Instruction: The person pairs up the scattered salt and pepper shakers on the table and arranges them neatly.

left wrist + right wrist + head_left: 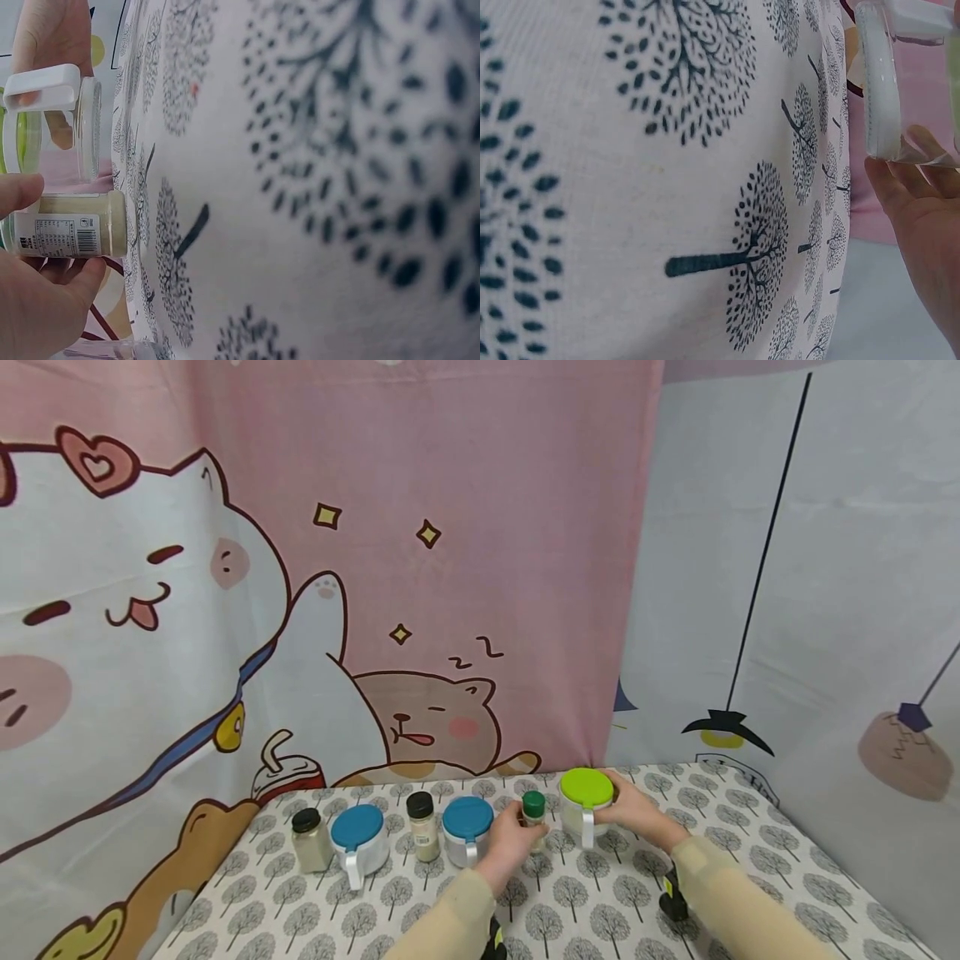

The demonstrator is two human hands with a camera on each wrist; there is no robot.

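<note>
My left hand (512, 845) grips a spice bottle (533, 806) with a green cap. The left wrist view shows its pale contents and barcode label (67, 234), with thumb and fingers around it. To its right, my right hand (636, 812) holds a clear jar (587, 788) with a lime-green lid and a white handle that faces me. In the right wrist view, fingers curl behind the clear jar wall (919, 97), close to its base. Both containers are upright near the back of the table.
Left of my hands stand a blue-lidded jar (467, 818), a black-capped spice bottle (423, 827), another blue-lidded jar (357, 828) and a second black-capped bottle (311, 842). A tree-print cloth (570, 927) covers the table. Behind it hangs a cartoon-printed curtain (487, 527).
</note>
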